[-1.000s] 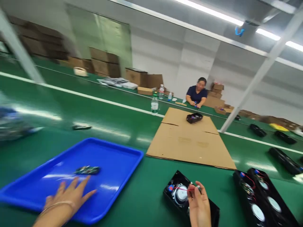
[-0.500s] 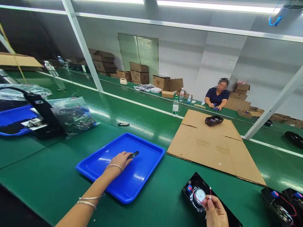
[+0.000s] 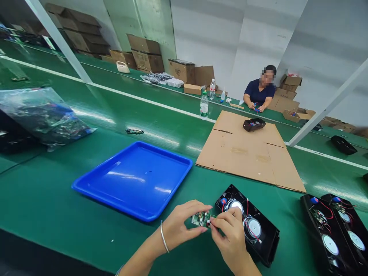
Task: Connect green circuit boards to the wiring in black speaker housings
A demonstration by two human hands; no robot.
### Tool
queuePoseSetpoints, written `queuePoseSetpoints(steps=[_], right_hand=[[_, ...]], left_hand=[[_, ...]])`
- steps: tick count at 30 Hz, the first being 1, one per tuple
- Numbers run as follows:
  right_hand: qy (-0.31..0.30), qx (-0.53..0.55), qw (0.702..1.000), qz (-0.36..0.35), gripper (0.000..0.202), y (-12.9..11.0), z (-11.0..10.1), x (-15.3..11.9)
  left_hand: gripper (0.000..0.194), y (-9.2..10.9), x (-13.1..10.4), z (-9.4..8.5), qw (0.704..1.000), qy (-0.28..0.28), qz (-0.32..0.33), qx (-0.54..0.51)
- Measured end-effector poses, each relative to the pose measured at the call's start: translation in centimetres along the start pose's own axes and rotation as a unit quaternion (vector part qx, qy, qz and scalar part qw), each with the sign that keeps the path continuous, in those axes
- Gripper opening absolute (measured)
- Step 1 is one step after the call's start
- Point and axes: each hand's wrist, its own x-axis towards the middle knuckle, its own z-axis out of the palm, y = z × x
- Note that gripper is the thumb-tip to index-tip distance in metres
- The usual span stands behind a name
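Observation:
A small green circuit board (image 3: pixel 200 219) is held by its edges between the thumb and fingers of my left hand (image 3: pixel 184 222). My right hand (image 3: pixel 230 234) pinches at the board's right end; a wire's white connector seems to be there, mostly covered by the fingertips. Just behind and to the right lies a black speaker housing (image 3: pixel 266 239) with two round silver speakers, red wires and a blue part. My right hand partly overlaps it.
A blue tray (image 3: pixel 115 205) lies left of my hands. Beyond are a flat cardboard sheet (image 3: pixel 250 161), a bottle (image 3: pixel 204 105) and a bag of parts (image 3: pixel 48 115). More black housings (image 3: pixel 319 237) stand at right. A person (image 3: pixel 260 92) sits across the tables.
My left hand has come from the tray to the right with the board. My right hand has moved left from the housing to meet it. The view has shifted down and closer.

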Motion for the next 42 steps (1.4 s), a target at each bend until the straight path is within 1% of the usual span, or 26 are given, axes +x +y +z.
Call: queuePoseSetpoints(steps=[3,8,14,18,21,23,26,29,32,35,38,40,42], right_hand=[[0.005,-0.001,1.000,-0.009,0.015,0.1,0.0,-0.1],[0.018,0.013,1.000,-0.010,0.014,0.4,-0.3,-0.3],[-0.020,-0.006,1.000,-0.013,0.015,0.2,-0.2,-0.4],[-0.044,-0.047,0.997,-0.038,0.017,0.1,-0.6,-0.2],[-0.053,-0.043,0.997,-0.041,0.016,0.1,-0.9,-0.1],[-0.048,-0.023,0.998,-0.035,0.015,0.1,-1.0,-0.1],[-0.039,-0.018,0.999,-0.033,0.015,0.2,-0.9,-0.2],[-0.046,-0.027,0.998,-0.035,0.014,0.2,-0.9,-0.3],[-0.054,-0.032,0.997,-0.034,0.014,0.1,-1.1,-0.4],[-0.054,-0.041,0.997,-0.024,0.014,0.0,-1.3,-0.5],[-0.036,-0.046,0.998,0.028,0.015,0.0,-1.2,-0.6],[-0.018,-0.053,0.997,0.060,0.018,-0.1,-0.9,-0.6],[-0.002,-0.059,0.996,0.073,0.020,-0.3,-0.3,-0.7]], left_hand=[[0.042,-0.4,0.2,0.4,0.995,0.028,-0.033,-0.092],[0.038,-1.9,0.6,1.1,0.981,0.029,-0.066,-0.182],[0.042,-2.0,0.2,1.6,0.964,0.029,-0.104,-0.243],[0.048,-2.1,0.2,1.7,0.957,0.037,-0.120,-0.261],[0.047,-2.4,0.2,1.9,0.954,0.041,-0.131,-0.266],[0.047,-2.6,0.2,2.2,0.952,0.047,-0.137,-0.270],[0.052,-2.8,0.1,2.9,0.948,0.059,-0.141,-0.279],[0.054,-2.8,-0.1,3.5,0.947,0.071,-0.137,-0.281],[0.054,-2.6,-0.3,3.5,0.952,0.085,-0.121,-0.268],[0.042,-2.2,-0.4,3.2,0.961,0.103,-0.098,-0.237],[0.024,-1.7,-0.8,2.9,0.970,0.129,-0.081,-0.190],[0.021,-1.4,-1.1,3.1,0.974,0.153,-0.074,-0.150],[0.021,-1.3,-1.4,3.6,0.974,0.184,-0.067,-0.111]])
